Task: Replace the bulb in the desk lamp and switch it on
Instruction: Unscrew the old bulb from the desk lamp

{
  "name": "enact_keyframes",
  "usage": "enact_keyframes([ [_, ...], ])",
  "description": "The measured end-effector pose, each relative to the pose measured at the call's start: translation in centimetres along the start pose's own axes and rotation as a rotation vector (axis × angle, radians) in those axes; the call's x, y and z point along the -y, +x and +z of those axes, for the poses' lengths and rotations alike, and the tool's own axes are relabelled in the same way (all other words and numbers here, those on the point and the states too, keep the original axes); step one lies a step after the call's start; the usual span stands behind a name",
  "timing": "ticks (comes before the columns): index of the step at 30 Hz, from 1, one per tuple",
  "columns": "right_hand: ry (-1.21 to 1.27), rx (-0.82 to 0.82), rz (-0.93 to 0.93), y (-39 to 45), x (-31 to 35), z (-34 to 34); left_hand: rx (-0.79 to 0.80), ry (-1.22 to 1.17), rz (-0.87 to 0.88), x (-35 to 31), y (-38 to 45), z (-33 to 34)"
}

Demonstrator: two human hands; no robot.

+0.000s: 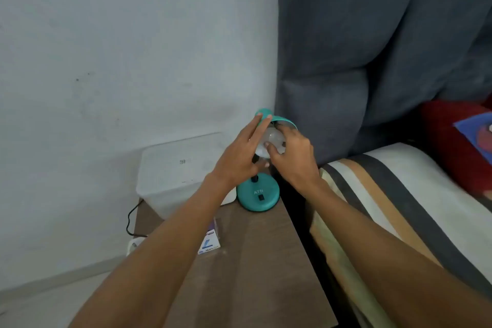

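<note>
**Both hands at the lamp head**

While your left hand (241,153) lies flat against the teal shade (277,121), fingers stretched out and spread rather than curled, your right hand (290,157) wraps its fingers around the white bulb (266,141) at the shade's mouth. The bulb sits between your two hands, its rounded end facing you, and whether its base is seated in the socket you cannot tell, because the shade and your fingers hide it.

The lamp stands at the far right corner of the brown table (247,261), its round teal base (258,196) close to the right edge, with a small black switch (261,197) on top of the base. A white plastic box (183,168) fills the far left corner, just beside the base. Near the left edge, partly under your left forearm, lies a small carton (210,242) with blue and purple print. A black cord (131,218) hangs off the left edge by the wall. Beyond the right edge you have a striped mattress (399,208) and grey cushions (372,48).
</note>
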State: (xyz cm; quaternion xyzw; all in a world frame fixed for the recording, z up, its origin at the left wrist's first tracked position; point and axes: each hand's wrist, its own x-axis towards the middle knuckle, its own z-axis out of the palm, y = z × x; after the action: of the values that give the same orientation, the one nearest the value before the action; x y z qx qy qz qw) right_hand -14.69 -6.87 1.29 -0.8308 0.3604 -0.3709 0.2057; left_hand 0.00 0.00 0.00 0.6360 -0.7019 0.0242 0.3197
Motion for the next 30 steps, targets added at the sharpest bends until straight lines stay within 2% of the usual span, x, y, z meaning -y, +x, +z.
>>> enact_keyframes([
  [6, 0.079, -0.073, 0.095, -0.2, -0.3, 2.1, -0.007, 0.038, 0.019, 1.2, 0.4, 0.8],
  [12, -0.262, -0.057, -0.093, -0.8, -0.8, 3.0, 0.005, 0.012, 0.011, 1.2, 0.3, 0.6],
  [15, -0.181, -0.064, -0.082, -1.0, -1.1, 3.0, 0.004, 0.013, 0.004, 1.2, 0.3, 0.4],
  [18, 0.020, -0.088, 0.096, -0.6, -1.0, 3.1, 0.009, 0.016, 0.009, 1.3, 0.3, 0.4],
  [19, 0.011, -0.078, 0.105, -0.5, -0.8, 3.1, 0.013, 0.015, 0.006, 1.3, 0.2, 0.4],
  [22, -0.193, -0.026, -0.087, -0.6, -0.6, 2.8, 0.012, 0.020, -0.012, 1.4, 0.1, 0.2],
  [24, -0.235, -0.023, -0.143, -0.6, -0.8, 2.7, 0.015, 0.028, -0.008, 1.4, 0.1, 0.1],
  [27, -0.074, -0.055, -0.022, -0.6, -0.5, 3.0, 0.019, 0.027, -0.002, 1.4, 0.1, 0.2],
  [29, -0.075, -0.056, 0.025, -0.4, -0.4, 3.0, 0.017, 0.018, -0.004, 1.2, 0.1, 0.3],
  [30, -0.111, -0.047, -0.008, -0.3, -0.3, 2.9, 0.013, 0.015, -0.006, 1.2, 0.1, 0.3],
])
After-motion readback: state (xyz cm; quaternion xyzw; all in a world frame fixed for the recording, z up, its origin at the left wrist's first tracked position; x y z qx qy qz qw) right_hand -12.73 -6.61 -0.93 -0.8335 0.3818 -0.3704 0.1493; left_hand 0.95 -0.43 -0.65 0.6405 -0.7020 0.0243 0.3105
